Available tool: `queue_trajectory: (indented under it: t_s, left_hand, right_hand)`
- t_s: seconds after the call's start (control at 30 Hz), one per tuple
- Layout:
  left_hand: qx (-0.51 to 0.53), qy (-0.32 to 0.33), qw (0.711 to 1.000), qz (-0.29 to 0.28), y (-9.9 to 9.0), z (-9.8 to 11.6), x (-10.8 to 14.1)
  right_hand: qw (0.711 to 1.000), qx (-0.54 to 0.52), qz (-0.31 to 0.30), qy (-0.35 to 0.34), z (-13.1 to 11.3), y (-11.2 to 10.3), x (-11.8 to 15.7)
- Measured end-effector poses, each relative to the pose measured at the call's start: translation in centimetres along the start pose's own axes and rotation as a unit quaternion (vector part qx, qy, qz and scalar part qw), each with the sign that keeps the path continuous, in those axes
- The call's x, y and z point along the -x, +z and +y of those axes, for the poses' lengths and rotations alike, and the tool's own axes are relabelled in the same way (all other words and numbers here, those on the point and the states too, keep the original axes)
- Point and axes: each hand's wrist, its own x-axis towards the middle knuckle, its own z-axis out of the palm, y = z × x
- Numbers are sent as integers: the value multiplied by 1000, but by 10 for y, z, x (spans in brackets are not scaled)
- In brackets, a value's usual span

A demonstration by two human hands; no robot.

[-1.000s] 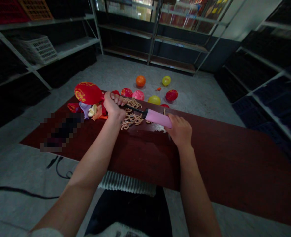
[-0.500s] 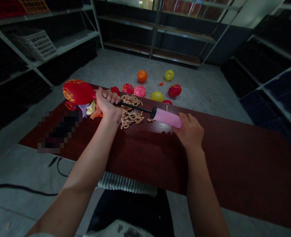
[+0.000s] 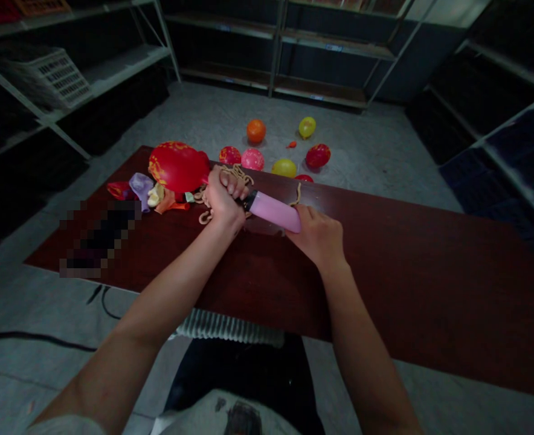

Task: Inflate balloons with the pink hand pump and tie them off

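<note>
A pink hand pump (image 3: pixel 273 211) with black ends lies between my two hands above the table. My right hand (image 3: pixel 318 235) is wrapped round the right end of its pink barrel. At the other end, my left hand (image 3: pixel 225 196) closes on the pump's black handle and nozzle end, by the neck of a red balloon (image 3: pixel 179 166). That balloon is inflated and bears yellow print. My fingers hide the nozzle and the balloon's mouth. Tan cords (image 3: pixel 206 214) lie beneath and beside my left hand.
Limp balloons (image 3: pixel 141 187) lie on the dark red table (image 3: pixel 407 272), near a pixelated dark object (image 3: pixel 104 238). Several inflated balloons, among them an orange one (image 3: pixel 256 130), rest on the floor beyond. Shelves (image 3: pixel 231 75) line the room; a white crate (image 3: pixel 63 78) stands at left.
My hands have come together, so the black rod no longer shows between barrel and handle. The red balloon has moved right with my left hand and looks fuller.
</note>
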Motion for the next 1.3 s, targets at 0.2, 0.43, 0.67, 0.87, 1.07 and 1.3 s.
queue_trajectory:
  t_s: [0.2,0.43,0.67,0.87,1.07,1.3]
  left_hand:
    - [10,23,1000,0,4,11,-6]
    - [-7,51,998,28,2,37,-22]
    - [-13,88,996,21,-16,69,-48]
    - [-7,96,994,44,-16,67,-44]
    - [-4,96,995,41,-8,54,-30]
    - [16,55,998,41,13,38,-1]
  right_hand:
    - [999,-25,22,8,-2,3,-6]
    - [999,6,51,-8,6,3,-12]
    - [996,56,74,8,34,1,-8]
    - [998,12,57,29,34,2,-3]
    - [998,11,44,37,40,2,0]
    - [1000,4,13,20,21,-2,-2]
